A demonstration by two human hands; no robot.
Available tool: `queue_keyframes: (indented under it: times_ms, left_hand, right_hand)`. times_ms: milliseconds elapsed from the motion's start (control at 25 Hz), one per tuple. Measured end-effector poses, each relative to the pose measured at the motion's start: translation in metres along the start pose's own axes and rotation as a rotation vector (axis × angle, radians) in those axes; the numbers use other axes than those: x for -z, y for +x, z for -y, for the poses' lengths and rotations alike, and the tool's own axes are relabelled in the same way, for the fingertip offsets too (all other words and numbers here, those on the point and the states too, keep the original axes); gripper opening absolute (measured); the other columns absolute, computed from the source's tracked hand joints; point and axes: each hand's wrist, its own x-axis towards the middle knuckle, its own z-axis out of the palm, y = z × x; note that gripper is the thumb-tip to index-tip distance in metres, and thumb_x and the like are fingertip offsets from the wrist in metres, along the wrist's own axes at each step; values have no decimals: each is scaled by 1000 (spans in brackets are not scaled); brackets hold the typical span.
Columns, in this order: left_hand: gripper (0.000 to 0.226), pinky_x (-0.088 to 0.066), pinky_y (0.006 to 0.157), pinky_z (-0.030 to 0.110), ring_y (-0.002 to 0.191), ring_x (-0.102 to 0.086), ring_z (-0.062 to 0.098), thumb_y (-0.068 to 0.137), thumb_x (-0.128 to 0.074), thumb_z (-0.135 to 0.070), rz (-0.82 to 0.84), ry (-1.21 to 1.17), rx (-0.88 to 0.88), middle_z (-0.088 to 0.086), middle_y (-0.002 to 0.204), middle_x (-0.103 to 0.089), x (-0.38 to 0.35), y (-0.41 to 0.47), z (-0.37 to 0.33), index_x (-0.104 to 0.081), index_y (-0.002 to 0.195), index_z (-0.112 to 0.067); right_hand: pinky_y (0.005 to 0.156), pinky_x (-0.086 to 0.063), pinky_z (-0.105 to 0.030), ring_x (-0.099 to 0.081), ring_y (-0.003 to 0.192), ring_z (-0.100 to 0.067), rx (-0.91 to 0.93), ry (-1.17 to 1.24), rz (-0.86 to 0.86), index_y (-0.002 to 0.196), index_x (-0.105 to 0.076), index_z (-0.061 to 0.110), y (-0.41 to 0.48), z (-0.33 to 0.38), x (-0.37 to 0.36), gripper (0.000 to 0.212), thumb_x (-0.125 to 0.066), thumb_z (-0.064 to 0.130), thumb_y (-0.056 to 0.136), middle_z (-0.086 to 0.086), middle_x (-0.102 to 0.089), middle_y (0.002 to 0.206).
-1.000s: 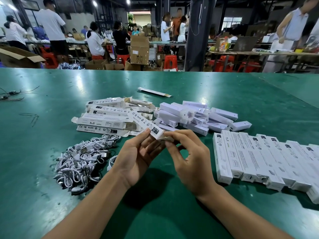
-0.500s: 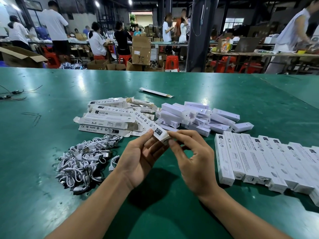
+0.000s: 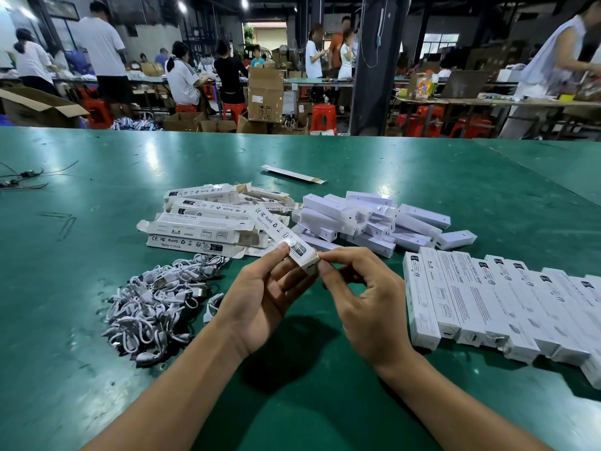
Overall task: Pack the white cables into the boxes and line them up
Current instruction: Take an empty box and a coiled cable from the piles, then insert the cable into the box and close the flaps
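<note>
A long white printed box (image 3: 279, 234) is held above the table, its near end toward me. My left hand (image 3: 260, 297) grips that near end from the left. My right hand (image 3: 361, 297) pinches the end flap with thumb and forefinger. A heap of coiled white cables (image 3: 156, 304) lies at the left. Behind it sits a stack of flat, unfolded boxes (image 3: 201, 222). A pile of plain white inner boxes (image 3: 367, 219) lies in the middle. A row of packed boxes (image 3: 487, 301) lies side by side at the right.
The green table (image 3: 325, 402) stretches far back. One flat box (image 3: 292, 174) lies alone behind the piles. Thin black wires (image 3: 22, 179) lie at the far left edge. Beyond the table are people, cardboard cartons and red stools.
The box end has tipped slightly toward me and my right fingers have closed tighter on its flap. Both hands stay in nearly the same place.
</note>
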Motion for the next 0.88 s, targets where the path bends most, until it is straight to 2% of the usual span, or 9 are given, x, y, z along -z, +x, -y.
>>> queue_keyframes:
  times_ms: [160,320,400,480,600,680,760,840,880]
  left_hand:
    - [28,-61,73,31,81,-75,23,82,-66,-17,14,21,-21,19,100,-75,1,0,0,-67,103,0]
    - [15,-62,72,33,77,-75,24,87,-60,-12,-8,67,-27,21,96,-75,1,2,1,-72,89,-2]
    - [15,-62,75,35,76,-74,24,82,-61,-12,-18,72,-20,20,95,-74,3,4,-1,-73,85,-3]
    - [21,-62,79,34,82,-74,26,76,-64,-12,-21,40,-21,20,99,-74,6,6,-2,-70,92,0]
    - [23,-62,77,30,94,-74,30,82,-59,-3,-93,92,-107,20,102,-74,10,9,-1,-60,105,3]
    - [25,-63,74,37,91,-74,33,84,-62,-2,-195,344,-239,17,99,-74,14,9,1,-56,109,-5]
    - [31,-62,72,46,83,-73,30,75,-67,-15,-284,801,-397,11,96,-72,19,8,4,-58,105,-18]
    - [24,-58,62,36,69,-67,19,68,-62,-26,-305,1166,-550,5,82,-69,22,6,7,-60,92,-22]
    - [20,-53,56,27,60,-60,12,68,-60,-28,-309,1243,-600,2,74,-66,24,7,8,-60,87,-23]
  right_hand:
    - [68,-57,-28,-69,74,-14,-158,61,35,101,-74,17,-1,0,0,14,-76,9,90,12,-72,90]
    - [70,-59,-36,-69,78,-18,-209,90,117,103,-77,19,2,-1,1,16,-75,9,91,11,-70,96]
    - [69,-58,-36,-69,74,-19,-204,92,129,101,-77,20,3,-2,1,14,-75,10,91,10,-70,96]
    - [68,-57,-31,-67,72,-18,-186,76,149,101,-78,21,3,-4,2,14,-75,11,91,11,-70,96]
    - [79,-55,-28,-64,86,-11,-195,-92,268,104,-77,21,3,-14,4,14,-77,18,90,15,-66,101]
    - [99,-48,-32,-55,112,-9,-287,-357,375,118,-72,20,3,-24,4,27,-74,26,92,11,-58,120]
    - [115,-35,-36,-37,136,-15,-384,-561,460,135,-60,22,3,-29,2,42,-68,33,95,5,-44,142]
    - [121,-25,-39,-25,145,-20,-446,-629,498,146,-48,26,5,-30,-2,51,-62,36,98,2,-29,156]
    - [121,-23,-39,-24,147,-22,-468,-646,498,149,-43,26,7,-30,-4,55,-61,36,99,0,-24,159]
